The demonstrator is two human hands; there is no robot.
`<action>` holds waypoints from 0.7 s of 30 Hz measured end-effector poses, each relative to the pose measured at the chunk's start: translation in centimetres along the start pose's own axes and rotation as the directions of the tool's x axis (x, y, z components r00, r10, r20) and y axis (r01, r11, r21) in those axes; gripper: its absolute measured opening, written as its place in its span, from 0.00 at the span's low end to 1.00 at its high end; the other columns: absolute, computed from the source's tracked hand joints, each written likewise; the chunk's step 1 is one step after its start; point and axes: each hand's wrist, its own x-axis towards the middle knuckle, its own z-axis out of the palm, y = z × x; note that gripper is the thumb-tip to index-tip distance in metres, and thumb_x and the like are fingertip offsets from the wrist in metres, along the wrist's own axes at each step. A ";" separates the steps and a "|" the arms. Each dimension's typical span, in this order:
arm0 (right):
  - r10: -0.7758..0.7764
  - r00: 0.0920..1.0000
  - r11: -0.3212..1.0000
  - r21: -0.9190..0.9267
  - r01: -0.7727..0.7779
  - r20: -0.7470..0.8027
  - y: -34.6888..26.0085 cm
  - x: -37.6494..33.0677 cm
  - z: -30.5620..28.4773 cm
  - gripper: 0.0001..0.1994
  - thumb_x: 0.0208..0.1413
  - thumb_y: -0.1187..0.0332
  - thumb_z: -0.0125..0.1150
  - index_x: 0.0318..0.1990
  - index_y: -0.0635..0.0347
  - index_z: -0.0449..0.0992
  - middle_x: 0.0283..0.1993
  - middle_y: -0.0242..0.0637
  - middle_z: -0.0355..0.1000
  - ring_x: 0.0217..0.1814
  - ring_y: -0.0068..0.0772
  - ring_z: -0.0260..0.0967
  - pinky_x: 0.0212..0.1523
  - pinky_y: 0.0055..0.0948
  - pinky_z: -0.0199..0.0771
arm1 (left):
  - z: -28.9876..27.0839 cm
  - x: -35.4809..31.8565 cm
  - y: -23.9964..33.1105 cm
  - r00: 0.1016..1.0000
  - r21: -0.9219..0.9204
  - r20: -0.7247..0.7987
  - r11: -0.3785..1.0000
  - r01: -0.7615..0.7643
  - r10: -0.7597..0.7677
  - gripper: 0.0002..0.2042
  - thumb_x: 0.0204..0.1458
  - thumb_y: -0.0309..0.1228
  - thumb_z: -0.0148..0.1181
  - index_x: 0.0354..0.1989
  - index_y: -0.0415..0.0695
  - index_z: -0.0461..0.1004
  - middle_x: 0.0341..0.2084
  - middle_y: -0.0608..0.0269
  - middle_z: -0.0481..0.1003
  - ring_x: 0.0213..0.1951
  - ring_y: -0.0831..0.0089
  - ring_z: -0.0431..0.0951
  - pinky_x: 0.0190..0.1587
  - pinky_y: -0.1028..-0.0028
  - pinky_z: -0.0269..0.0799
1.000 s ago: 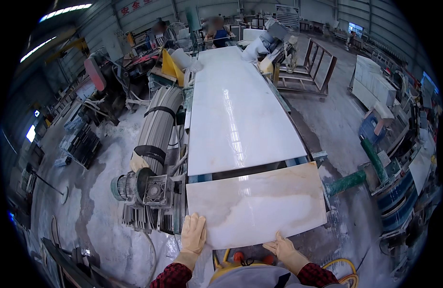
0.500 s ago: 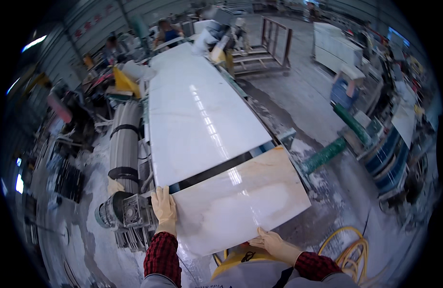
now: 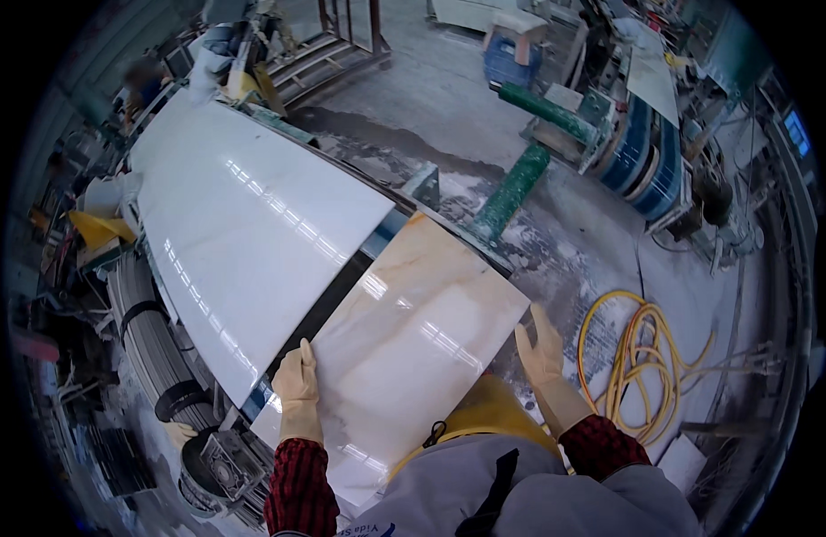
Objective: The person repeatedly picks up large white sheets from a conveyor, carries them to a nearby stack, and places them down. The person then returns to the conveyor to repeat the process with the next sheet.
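Observation:
A cream-veined, polished stone slab (image 3: 422, 309) lies in front of me, its surface reflecting the ceiling lights. My left hand (image 3: 298, 389), in a cream glove, is bent over the slab's far-left edge, its thumb pointing up. Beside the slab's right corner is my right hand (image 3: 543, 367), also gloved, its fingers stretched out and the thumb apart. Whether its fingertips touch the corner is hard to tell. Past a dark gap lies a larger white slab (image 3: 252, 224).
Green rollers (image 3: 511, 192) stick out to the right of the slabs. A coiled yellow hose (image 3: 641, 376) lies on the floor at right. At left are a grey ribbed cover (image 3: 149, 327) and a motor (image 3: 225, 470). Farther back stands a metal frame rack (image 3: 341, 54).
My view has swung right. My right hand has moved from the slab's near edge to its right corner, fingers now stretched out. My left hand stays at the slab's left side.

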 end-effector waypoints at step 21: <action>-0.552 0.808 0.828 0.019 0.561 0.208 -11.2 19.7 6.2 0.26 0.63 0.55 0.77 0.61 0.67 0.85 0.73 0.51 0.75 0.80 0.58 0.65 0.86 0.54 0.64 | 0.1 -1.2 -2.5 0.985 0.120 0.053 0.981 0.154 -0.161 0.33 0.88 0.59 0.47 0.61 0.39 0.87 0.57 0.36 0.89 0.58 0.31 0.86 0.64 0.46 0.81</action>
